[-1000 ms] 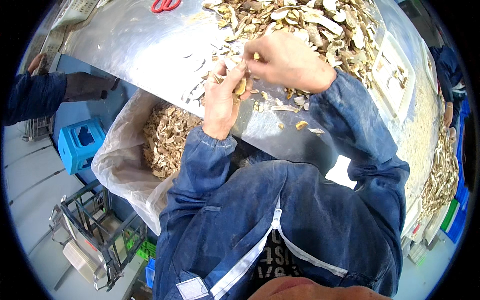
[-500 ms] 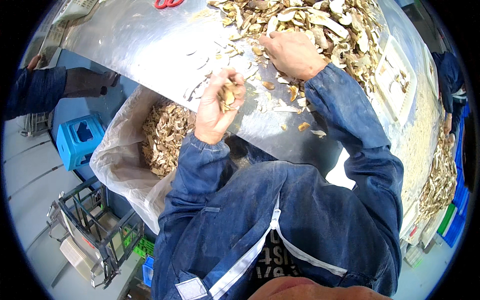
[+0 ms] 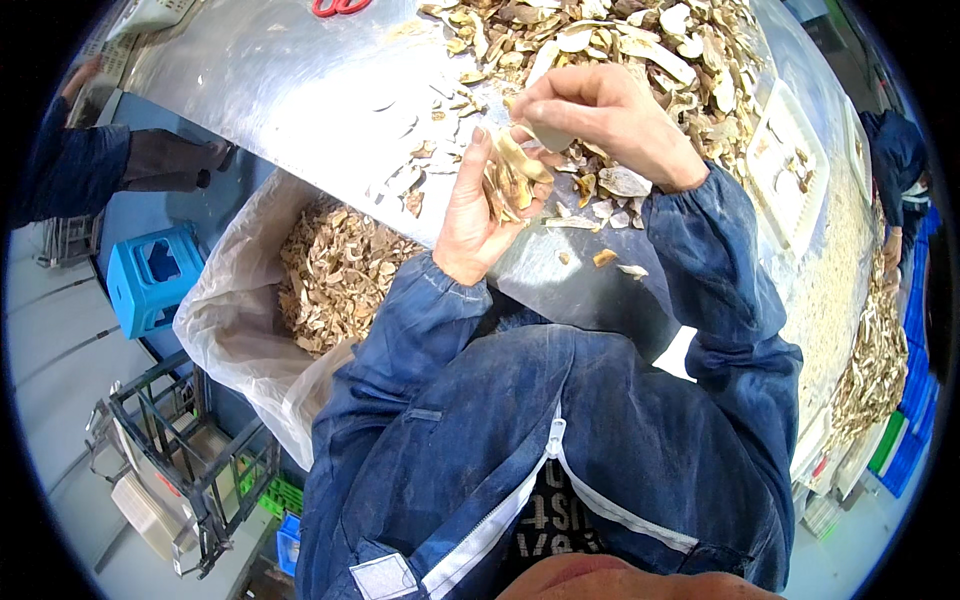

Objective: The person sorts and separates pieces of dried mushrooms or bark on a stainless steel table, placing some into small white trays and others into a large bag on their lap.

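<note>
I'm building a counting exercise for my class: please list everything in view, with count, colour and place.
Metal table: one, silver, under the hands
Slice pile: one, cream and brown, upper table
Looped handles: one pair, red, top edge
Shallow tray: at least one, white, right of pile
Bag: one, translucent white, left, holding brown slices
Stool: one, blue, left
Frame: one, black, lower left
Green crate: one, green, lower left
Blue crate: one, blue, lower left
Co-workers: two, dark blue clothing, left and right edges
Far pile: one, tan, far right
Basket: one, white, upper left
Jacket: one, dark blue, lower middle
Left hand: one, bare, fingers around several slices
Right hand: one, bare, beside left, fingers holding a pale slice
</note>
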A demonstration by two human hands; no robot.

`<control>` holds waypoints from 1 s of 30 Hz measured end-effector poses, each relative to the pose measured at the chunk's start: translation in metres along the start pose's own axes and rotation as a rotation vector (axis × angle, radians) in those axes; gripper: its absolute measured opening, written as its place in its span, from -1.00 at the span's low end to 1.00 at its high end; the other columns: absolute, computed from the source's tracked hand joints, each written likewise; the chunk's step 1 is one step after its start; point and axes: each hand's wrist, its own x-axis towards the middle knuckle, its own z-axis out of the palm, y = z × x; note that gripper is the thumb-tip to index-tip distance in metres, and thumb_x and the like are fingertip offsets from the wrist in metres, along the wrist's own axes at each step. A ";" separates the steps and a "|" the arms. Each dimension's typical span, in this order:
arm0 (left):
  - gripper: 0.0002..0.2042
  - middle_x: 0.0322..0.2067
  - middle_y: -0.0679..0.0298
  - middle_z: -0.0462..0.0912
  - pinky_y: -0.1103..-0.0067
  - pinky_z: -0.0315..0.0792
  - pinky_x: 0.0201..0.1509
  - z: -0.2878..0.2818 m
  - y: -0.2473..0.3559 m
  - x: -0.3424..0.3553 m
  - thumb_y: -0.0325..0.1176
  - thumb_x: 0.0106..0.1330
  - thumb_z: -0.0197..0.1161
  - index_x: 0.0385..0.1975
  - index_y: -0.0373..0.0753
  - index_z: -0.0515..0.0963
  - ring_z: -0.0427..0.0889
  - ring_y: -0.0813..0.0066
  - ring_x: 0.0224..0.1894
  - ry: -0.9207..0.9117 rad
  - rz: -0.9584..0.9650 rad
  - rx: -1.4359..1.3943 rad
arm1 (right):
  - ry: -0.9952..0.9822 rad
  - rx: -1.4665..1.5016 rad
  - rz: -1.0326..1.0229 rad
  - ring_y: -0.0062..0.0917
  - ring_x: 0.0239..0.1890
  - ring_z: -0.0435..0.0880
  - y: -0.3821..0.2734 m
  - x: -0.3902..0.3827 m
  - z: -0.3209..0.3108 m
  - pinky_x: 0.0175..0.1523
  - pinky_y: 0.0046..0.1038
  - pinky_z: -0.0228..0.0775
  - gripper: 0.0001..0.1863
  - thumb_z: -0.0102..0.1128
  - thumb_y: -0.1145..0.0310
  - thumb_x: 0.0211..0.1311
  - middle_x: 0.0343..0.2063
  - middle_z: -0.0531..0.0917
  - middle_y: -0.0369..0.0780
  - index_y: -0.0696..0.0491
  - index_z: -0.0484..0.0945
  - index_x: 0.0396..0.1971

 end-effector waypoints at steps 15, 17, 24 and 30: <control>-0.54 -0.27 0.05 0.51 0.69 0.31 -0.53 -0.012 0.017 -0.005 0.00 0.40 -0.01 0.01 -0.33 0.39 0.40 0.44 -0.43 0.067 -0.034 -0.126 | 0.163 -1.142 -0.233 -0.20 -0.42 0.67 0.046 0.040 -0.009 -0.30 -0.20 0.50 -0.87 0.02 0.45 0.14 -0.55 0.65 -0.08 0.13 0.50 -0.33; -0.54 -0.28 0.07 0.49 0.71 0.29 -0.54 -0.010 0.014 -0.005 0.00 0.40 -0.01 0.00 -0.32 0.39 0.39 0.45 -0.42 0.114 0.011 -0.150 | 0.330 -0.990 -0.287 -0.16 -0.50 0.62 0.042 0.034 -0.017 -0.39 -0.18 0.39 -0.82 0.08 0.27 0.22 -0.62 0.60 -0.13 0.06 0.51 -0.30; -0.40 -0.25 0.10 0.54 0.62 0.34 -0.48 0.006 0.008 -0.001 0.22 0.36 -0.04 0.01 -0.28 0.39 0.44 0.41 -0.41 0.190 0.124 0.026 | 0.002 -0.450 -0.065 -0.20 -0.51 0.67 -0.021 -0.015 0.006 -0.32 -0.24 0.50 -0.74 0.12 0.19 0.17 -0.60 0.62 -0.05 0.09 0.60 -0.35; -0.47 -0.30 0.15 0.61 0.61 0.40 -0.46 -0.009 0.026 -0.013 0.18 0.40 -0.09 -0.05 -0.22 0.46 0.56 0.44 -0.45 0.116 0.154 0.008 | -0.070 -0.904 -0.232 -0.22 -0.40 0.68 0.025 -0.015 0.027 -0.35 -0.22 0.49 -0.78 0.15 0.36 0.12 -0.49 0.63 -0.09 0.08 0.54 -0.22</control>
